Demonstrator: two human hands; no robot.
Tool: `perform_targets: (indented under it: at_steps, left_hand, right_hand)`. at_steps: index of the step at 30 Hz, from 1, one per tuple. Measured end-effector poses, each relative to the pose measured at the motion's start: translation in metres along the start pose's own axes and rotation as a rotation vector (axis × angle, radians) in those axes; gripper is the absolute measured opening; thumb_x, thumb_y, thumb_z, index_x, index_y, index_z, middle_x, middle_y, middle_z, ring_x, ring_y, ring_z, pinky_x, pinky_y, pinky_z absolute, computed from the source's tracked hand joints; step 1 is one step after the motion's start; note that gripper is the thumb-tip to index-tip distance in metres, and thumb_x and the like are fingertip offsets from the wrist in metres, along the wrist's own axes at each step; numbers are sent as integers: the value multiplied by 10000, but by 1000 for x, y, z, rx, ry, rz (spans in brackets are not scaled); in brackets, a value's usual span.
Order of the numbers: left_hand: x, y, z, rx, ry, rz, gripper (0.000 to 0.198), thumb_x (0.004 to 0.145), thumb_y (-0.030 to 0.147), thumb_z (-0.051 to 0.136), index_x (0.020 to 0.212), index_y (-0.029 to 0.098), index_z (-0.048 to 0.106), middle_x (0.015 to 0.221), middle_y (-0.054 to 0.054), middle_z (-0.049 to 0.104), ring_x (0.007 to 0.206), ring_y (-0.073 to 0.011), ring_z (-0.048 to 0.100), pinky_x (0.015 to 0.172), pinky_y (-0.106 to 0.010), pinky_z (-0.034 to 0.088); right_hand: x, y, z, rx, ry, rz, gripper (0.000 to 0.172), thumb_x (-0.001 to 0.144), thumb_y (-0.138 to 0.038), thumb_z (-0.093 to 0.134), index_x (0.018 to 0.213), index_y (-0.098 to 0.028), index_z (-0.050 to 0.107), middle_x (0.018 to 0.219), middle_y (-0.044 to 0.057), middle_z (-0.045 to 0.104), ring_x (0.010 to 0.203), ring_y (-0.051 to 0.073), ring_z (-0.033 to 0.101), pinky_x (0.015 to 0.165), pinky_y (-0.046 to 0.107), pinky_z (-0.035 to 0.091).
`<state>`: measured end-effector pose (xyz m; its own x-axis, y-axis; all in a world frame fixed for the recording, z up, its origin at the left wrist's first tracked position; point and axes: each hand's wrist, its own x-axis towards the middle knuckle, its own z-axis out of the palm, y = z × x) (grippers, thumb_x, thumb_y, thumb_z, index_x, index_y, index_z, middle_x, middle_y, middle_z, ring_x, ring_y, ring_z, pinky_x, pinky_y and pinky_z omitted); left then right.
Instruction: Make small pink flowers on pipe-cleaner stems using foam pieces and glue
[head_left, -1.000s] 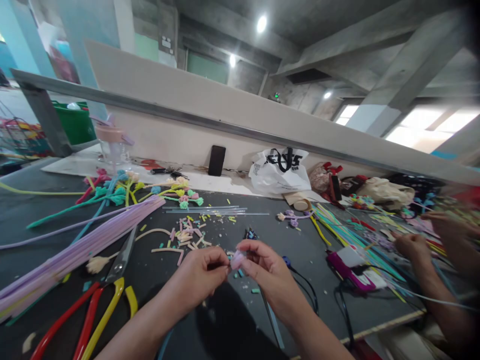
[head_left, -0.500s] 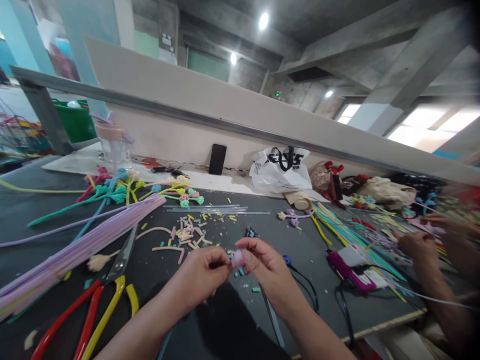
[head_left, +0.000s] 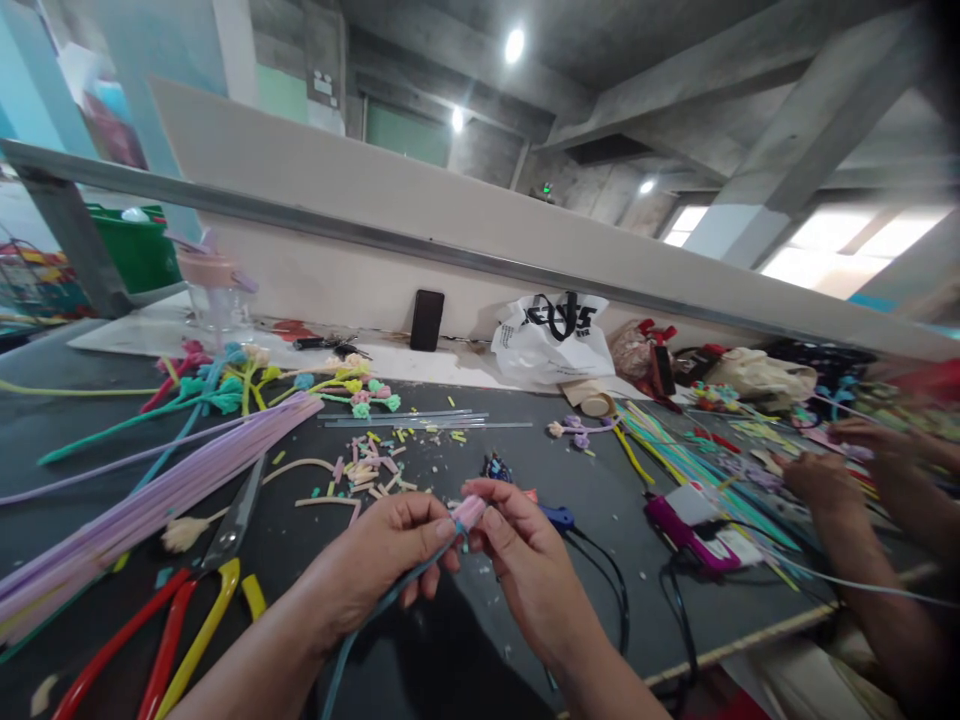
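Between my two hands is a small pink tuft (head_left: 471,512), joined to the end of a fuzzy blue stem (head_left: 384,598). My left hand (head_left: 379,555) is closed, pinching the stem just below the tuft with thumb and forefinger. The stem trails down under my left wrist toward the bottom edge. My right hand (head_left: 529,560) pinches the pink tuft from the other side between thumb and fingers. Part of a blue tool with a cord (head_left: 559,518) lies just right of my right hand.
Red-and-yellow-handled scissors (head_left: 196,590) and a bundle of lilac stems (head_left: 172,500) lie left. Cut pieces (head_left: 375,465) are scattered ahead. A purple device (head_left: 686,535) with a cable sits right, near a co-worker's hands (head_left: 821,480). A phone (head_left: 427,320) leans against the partition.
The pink tuft has turned and now shows as a longer shape with the blue stem at its base. That stem now runs visibly through my left hand. The view has shifted slightly.
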<state>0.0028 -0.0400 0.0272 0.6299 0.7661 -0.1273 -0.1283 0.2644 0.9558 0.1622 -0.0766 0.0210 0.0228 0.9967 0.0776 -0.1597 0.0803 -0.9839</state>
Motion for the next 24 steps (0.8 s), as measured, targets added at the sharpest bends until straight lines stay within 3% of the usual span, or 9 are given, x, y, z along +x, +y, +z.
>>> perform_targets:
  at_steps: [7,11,15,20,24]
  left_hand:
    - [0,1,1,25,37,8,312,784,424,537,686,129,567,599,6,584,380,-32,431,339,-138,298]
    - [0,1,1,-14,33,3,236,764,359,583,700,132,569,620,2,594,393,-30,436,339,-129,276]
    - [-2,2,0,-136,65,-24,178,738,297,625,699,132,567,613,3,599,416,-37,466,383,-137,328]
    - [-3,5,6,-348,125,18,180,662,237,696,629,124,560,565,11,585,506,-67,530,511,-172,414]
    - [-4,8,18,-172,324,124,189,645,254,696,613,134,554,544,27,565,463,-67,502,448,-171,400]
  right_hand:
    - [0,0,7,177,35,49,208,809,-313,598,973,-187,623,805,14,585,668,105,492,643,235,409]
    - [-4,4,10,310,134,71,216,818,-341,579,980,-202,615,838,17,584,669,108,501,649,243,423]
    - [-12,11,14,290,194,80,197,809,-339,586,963,-217,598,874,16,581,706,123,512,671,258,424]
    - [-19,16,25,162,65,62,193,776,-311,636,934,-214,585,916,16,581,858,154,515,793,289,403]
    - [-20,11,36,297,-34,76,246,699,-328,713,876,-206,595,879,4,578,793,131,531,750,269,420]
